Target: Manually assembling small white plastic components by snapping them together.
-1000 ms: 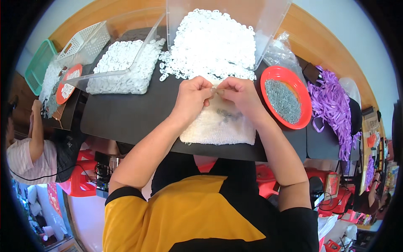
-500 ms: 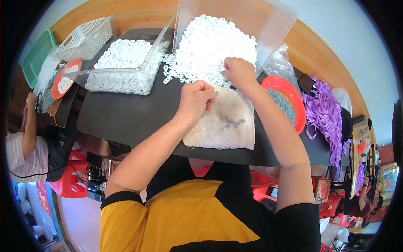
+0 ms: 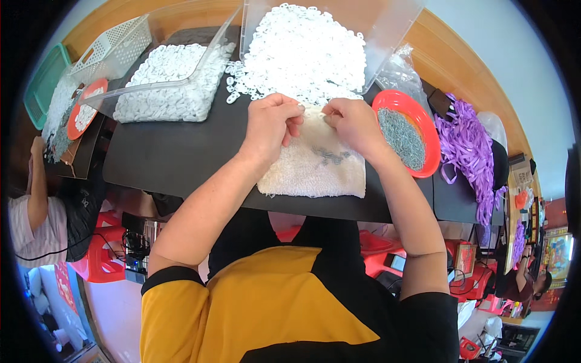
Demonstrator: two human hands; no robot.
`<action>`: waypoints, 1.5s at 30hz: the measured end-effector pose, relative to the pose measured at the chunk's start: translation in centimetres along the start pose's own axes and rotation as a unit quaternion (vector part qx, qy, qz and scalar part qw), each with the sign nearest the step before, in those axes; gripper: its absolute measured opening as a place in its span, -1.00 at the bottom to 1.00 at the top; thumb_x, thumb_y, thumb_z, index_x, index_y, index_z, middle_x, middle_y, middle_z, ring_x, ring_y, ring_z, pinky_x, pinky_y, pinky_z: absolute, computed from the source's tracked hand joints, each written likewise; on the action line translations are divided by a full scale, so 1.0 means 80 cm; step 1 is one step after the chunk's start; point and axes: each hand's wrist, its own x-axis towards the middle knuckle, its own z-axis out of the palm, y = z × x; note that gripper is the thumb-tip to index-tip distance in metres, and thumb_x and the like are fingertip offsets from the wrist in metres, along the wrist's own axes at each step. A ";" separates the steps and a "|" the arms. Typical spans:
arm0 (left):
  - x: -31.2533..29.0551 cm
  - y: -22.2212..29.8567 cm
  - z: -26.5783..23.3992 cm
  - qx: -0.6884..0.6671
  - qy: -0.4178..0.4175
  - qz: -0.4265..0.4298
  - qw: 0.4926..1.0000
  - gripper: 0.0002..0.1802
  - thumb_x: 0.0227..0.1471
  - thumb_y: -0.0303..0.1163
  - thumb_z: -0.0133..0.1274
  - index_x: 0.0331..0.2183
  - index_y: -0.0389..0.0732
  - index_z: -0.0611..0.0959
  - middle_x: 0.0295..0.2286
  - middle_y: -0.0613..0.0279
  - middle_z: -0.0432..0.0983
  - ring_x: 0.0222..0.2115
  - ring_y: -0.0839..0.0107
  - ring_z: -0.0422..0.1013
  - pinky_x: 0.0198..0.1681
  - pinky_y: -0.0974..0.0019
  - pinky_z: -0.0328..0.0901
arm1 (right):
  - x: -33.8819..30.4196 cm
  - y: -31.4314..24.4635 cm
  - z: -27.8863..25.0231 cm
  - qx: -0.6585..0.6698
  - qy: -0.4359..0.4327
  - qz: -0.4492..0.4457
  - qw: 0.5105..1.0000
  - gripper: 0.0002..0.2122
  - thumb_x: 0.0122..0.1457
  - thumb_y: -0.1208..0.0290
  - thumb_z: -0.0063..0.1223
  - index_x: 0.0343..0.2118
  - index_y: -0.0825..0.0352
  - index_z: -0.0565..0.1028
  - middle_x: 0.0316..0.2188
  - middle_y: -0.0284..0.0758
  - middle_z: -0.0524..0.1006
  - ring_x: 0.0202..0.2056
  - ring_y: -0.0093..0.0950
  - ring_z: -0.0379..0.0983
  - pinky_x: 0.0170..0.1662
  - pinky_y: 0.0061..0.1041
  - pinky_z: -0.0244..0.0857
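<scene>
Head view: left hand (image 3: 270,124) and right hand (image 3: 357,125) pinch narrowly, contents too small to tell, above the cloth (image 3: 311,176). From them, white pieces (image 3: 305,54) lie at twelve o'clock, metal bits (image 3: 400,140) in a bowl (image 3: 431,145) at three. Fingertips are best kept low, over cloth, to catch drops.

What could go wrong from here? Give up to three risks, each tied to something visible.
The right hand is close to the red dish of grey metal pieces, so a sideways swing might knock it. Small white pieces spill onto the dark table and could get scattered. The purple ribbons overhang the table's edge and might slide off.
</scene>
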 end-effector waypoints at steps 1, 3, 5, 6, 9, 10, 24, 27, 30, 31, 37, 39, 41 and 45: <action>0.001 -0.001 0.000 0.008 -0.001 0.006 1.000 -0.94 -0.03 -0.52 0.07 -0.48 -0.30 0.54 -0.62 0.21 0.45 -0.70 0.52 0.31 -0.73 0.49 0.08 | -0.001 0.003 0.000 0.019 0.023 -0.009 1.000 -0.86 0.01 0.47 0.09 -0.36 0.35 0.59 -0.55 -0.21 0.56 -0.46 -0.40 0.51 -0.34 -0.44 0.33; 0.000 -0.001 0.002 0.009 -0.001 0.011 1.000 -0.94 -0.02 -0.52 0.06 -0.48 -0.30 0.54 -0.61 0.21 0.45 -0.70 0.52 0.31 -0.73 0.50 0.08 | -0.002 0.001 -0.010 0.020 0.048 -0.018 0.998 -0.85 0.02 0.48 0.06 -0.35 0.34 0.59 -0.53 -0.20 0.56 -0.45 -0.39 0.51 -0.32 -0.43 0.33; -0.001 -0.001 0.001 0.012 0.000 0.016 1.000 -0.94 -0.02 -0.52 0.06 -0.47 -0.31 0.54 -0.61 0.20 0.46 -0.70 0.52 0.32 -0.74 0.50 0.08 | -0.004 -0.006 -0.019 0.023 0.073 -0.029 0.997 -0.84 0.02 0.48 0.04 -0.34 0.34 0.59 -0.52 -0.19 0.57 -0.44 -0.37 0.52 -0.31 -0.42 0.34; -0.001 -0.002 0.001 0.013 0.002 0.015 1.000 -0.94 -0.02 -0.53 0.06 -0.47 -0.31 0.54 -0.61 0.20 0.46 -0.70 0.52 0.32 -0.74 0.50 0.08 | -0.004 -0.011 -0.021 0.015 0.062 -0.023 0.998 -0.83 0.02 0.49 0.03 -0.33 0.34 0.59 -0.50 -0.18 0.57 -0.42 -0.35 0.52 -0.29 -0.40 0.34; 0.000 -0.004 0.002 0.007 0.006 0.020 1.000 -0.94 -0.04 -0.54 0.07 -0.49 -0.33 0.55 -0.61 0.20 0.46 -0.71 0.52 0.33 -0.75 0.50 0.09 | -0.002 -0.009 -0.016 0.008 0.055 -0.027 0.998 -0.82 0.02 0.49 0.01 -0.32 0.33 0.59 -0.48 -0.17 0.58 -0.39 -0.30 0.53 -0.27 -0.37 0.35; 0.000 -0.004 0.003 -0.001 0.010 0.026 1.000 -0.93 -0.06 -0.54 0.09 -0.51 -0.35 0.56 -0.63 0.19 0.46 -0.72 0.52 0.33 -0.76 0.50 0.09 | -0.002 -0.005 -0.012 0.007 0.056 -0.037 0.998 -0.82 0.02 0.49 0.01 -0.32 0.32 0.59 -0.47 -0.17 0.59 -0.38 -0.27 0.53 -0.26 -0.35 0.35; 0.000 -0.003 0.004 0.031 0.001 0.020 0.999 -0.95 0.01 -0.54 0.06 -0.46 -0.32 0.54 -0.61 0.20 0.47 -0.70 0.54 0.34 -0.74 0.54 0.10 | -0.004 0.005 0.004 -0.104 0.058 -0.180 0.976 -0.87 -0.04 0.52 0.08 -0.39 0.25 0.56 -0.44 -0.30 0.50 -0.35 -0.29 0.51 -0.30 -0.30 0.37; -0.003 -0.001 0.007 0.038 0.003 0.019 0.999 -0.94 0.01 -0.53 0.06 -0.45 -0.32 0.54 -0.61 0.20 0.47 -0.70 0.54 0.34 -0.74 0.54 0.10 | -0.009 0.001 0.002 -0.093 0.068 -0.188 0.975 -0.91 -0.08 0.51 0.11 -0.45 0.25 0.54 -0.45 -0.30 0.50 -0.35 -0.27 0.52 -0.30 -0.28 0.38; -0.004 0.000 0.008 0.048 0.000 0.020 0.999 -0.94 0.02 -0.53 0.07 -0.45 -0.31 0.54 -0.61 0.20 0.47 -0.70 0.54 0.34 -0.73 0.54 0.10 | -0.013 0.004 0.012 -0.089 0.067 -0.214 0.971 -0.92 -0.07 0.50 0.12 -0.45 0.27 0.54 -0.45 -0.29 0.51 -0.36 -0.26 0.52 -0.29 -0.27 0.38; -0.004 0.001 0.009 0.052 -0.003 0.021 0.998 -0.94 0.02 -0.53 0.07 -0.44 -0.31 0.53 -0.61 0.21 0.46 -0.70 0.54 0.34 -0.73 0.53 0.10 | -0.014 0.004 0.014 -0.076 0.057 -0.222 0.970 -0.92 -0.06 0.49 0.13 -0.44 0.26 0.54 -0.46 -0.29 0.51 -0.36 -0.25 0.52 -0.28 -0.27 0.37; -0.004 0.000 0.006 0.000 -0.017 0.023 1.000 -0.93 0.03 -0.54 0.09 -0.43 -0.32 0.53 -0.62 0.21 0.46 -0.71 0.52 0.34 -0.73 0.52 0.11 | -0.022 0.003 0.013 -0.057 0.057 -0.146 0.986 -0.90 -0.05 0.45 0.14 -0.42 0.25 0.56 -0.46 -0.29 0.50 -0.36 -0.25 0.52 -0.28 -0.26 0.38; -0.004 0.000 0.006 -0.005 -0.022 0.020 1.000 -0.94 0.03 -0.54 0.09 -0.43 -0.33 0.53 -0.62 0.20 0.46 -0.71 0.52 0.35 -0.73 0.52 0.12 | -0.023 0.001 0.015 -0.057 0.058 -0.149 0.986 -0.90 -0.05 0.44 0.14 -0.41 0.26 0.55 -0.44 -0.29 0.51 -0.35 -0.25 0.52 -0.28 -0.26 0.38; -0.003 0.000 0.007 -0.011 -0.029 0.016 0.999 -0.94 0.03 -0.55 0.08 -0.43 -0.33 0.53 -0.62 0.20 0.47 -0.71 0.52 0.35 -0.73 0.52 0.12 | -0.024 0.000 0.016 -0.057 0.059 -0.152 0.985 -0.89 -0.04 0.44 0.14 -0.41 0.27 0.55 -0.43 -0.29 0.51 -0.34 -0.26 0.52 -0.28 -0.26 0.38; -0.004 0.002 0.008 -0.033 -0.037 0.006 0.999 -0.95 0.03 -0.56 0.08 -0.42 -0.34 0.54 -0.61 0.18 0.48 -0.71 0.51 0.35 -0.74 0.51 0.13 | -0.025 -0.004 0.017 -0.098 0.066 -0.125 0.985 -0.88 -0.04 0.43 0.15 -0.40 0.26 0.55 -0.41 -0.28 0.51 -0.32 -0.26 0.52 -0.29 -0.27 0.39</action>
